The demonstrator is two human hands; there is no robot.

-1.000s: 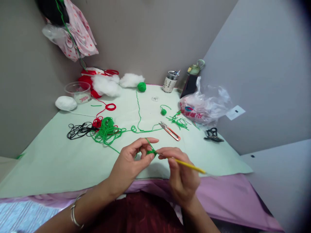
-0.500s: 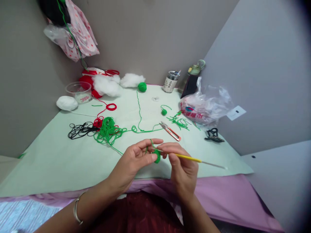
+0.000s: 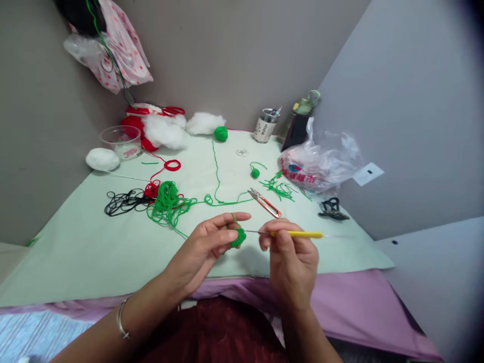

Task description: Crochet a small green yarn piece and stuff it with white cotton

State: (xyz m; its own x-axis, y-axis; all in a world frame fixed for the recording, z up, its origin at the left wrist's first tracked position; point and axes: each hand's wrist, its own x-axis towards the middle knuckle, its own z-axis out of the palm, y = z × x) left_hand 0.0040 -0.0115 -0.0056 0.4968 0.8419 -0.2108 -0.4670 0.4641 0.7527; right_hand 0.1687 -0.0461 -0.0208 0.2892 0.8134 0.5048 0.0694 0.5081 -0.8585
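My left hand (image 3: 212, 239) pinches a small green crochet piece (image 3: 238, 238) between thumb and fingers. Green yarn runs up from the piece over the raised index finger. In my right hand (image 3: 293, 252) is a crochet hook with a yellow handle (image 3: 304, 234), held like a pencil. Its thin metal shaft points left, and the tip is at the right edge of the green piece; whether it sits in a loop I cannot tell. A loose heap of green yarn (image 3: 168, 204) lies left of my hands, with a strand leading toward my left hand.
Thread snips (image 3: 265, 203) lie just beyond my hands, near green yarn scraps (image 3: 280, 187). Black yarn (image 3: 126, 202) and a red yarn ring (image 3: 172, 165) are at left. White stuffing (image 3: 164, 132), a pen holder (image 3: 266, 126) and a plastic bag (image 3: 319, 161) stand farther back. A black hair clip (image 3: 333, 209) lies right.
My right hand has moved right, drawing the hook away from my left fingers and levelling it. The green piece has turned and shifted slightly left with my left hand.
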